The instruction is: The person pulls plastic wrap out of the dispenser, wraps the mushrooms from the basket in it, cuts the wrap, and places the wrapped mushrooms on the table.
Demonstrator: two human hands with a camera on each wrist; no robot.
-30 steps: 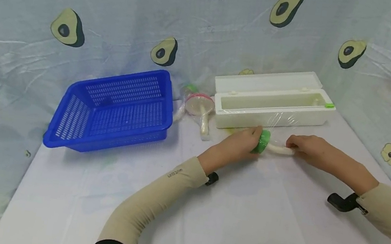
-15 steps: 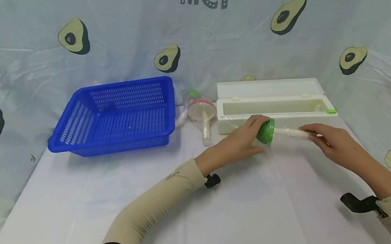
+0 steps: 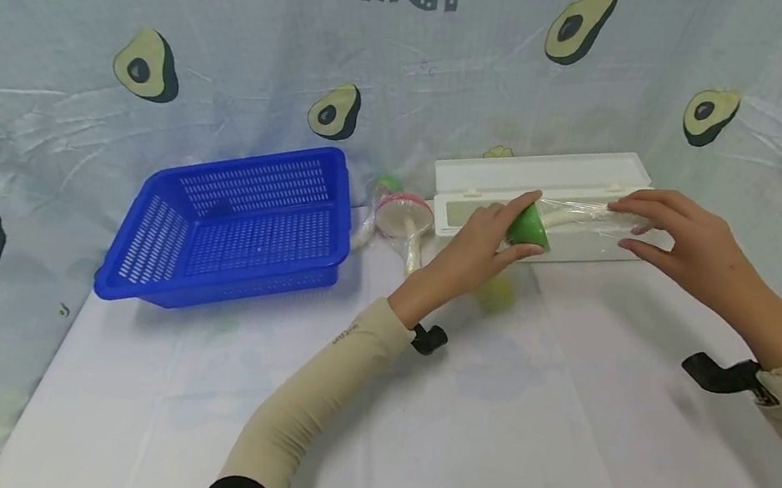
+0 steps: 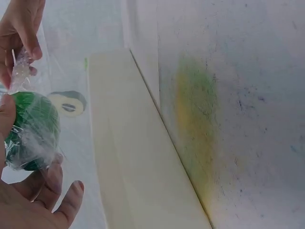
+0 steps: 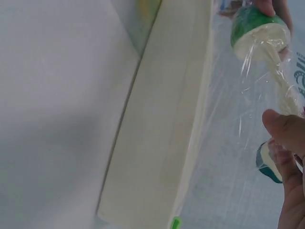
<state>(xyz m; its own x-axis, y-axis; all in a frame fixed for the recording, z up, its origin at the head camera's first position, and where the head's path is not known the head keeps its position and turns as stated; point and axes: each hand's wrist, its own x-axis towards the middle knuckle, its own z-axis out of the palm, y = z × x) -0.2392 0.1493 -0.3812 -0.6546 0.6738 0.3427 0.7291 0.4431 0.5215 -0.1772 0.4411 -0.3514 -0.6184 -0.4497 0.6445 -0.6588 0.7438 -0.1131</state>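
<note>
My left hand (image 3: pixel 474 248) holds the rounded green cap of a mushroom-shaped object (image 3: pixel 530 227) wrapped in clear plastic. A pale stem runs from the cap's cream underside, best seen in the right wrist view. My right hand (image 3: pixel 687 242) pinches the wrapped far end of this stem with thumb and fingers. Both hands hold the piece level over the long white box (image 3: pixel 587 248), whose lid (image 3: pixel 547 166) stands raised at the back. In the left wrist view, crinkled film covers the green cap (image 4: pixel 33 126). The object and hands hide much of the box's opening.
A blue perforated basket (image 3: pixel 233 288) stands on the left of the white-covered table (image 3: pixel 466 449). Between it and the box lie other plastic-wrapped pieces, one a pink-rimmed disc (image 3: pixel 403 214) with a pale stem. An avocado-print sheet (image 3: pixel 245 3) hangs behind.
Both hands have lifted the wrapped object from the table in front of the box up and back, over the box. The basket and the other wrapped pieces stay put.
</note>
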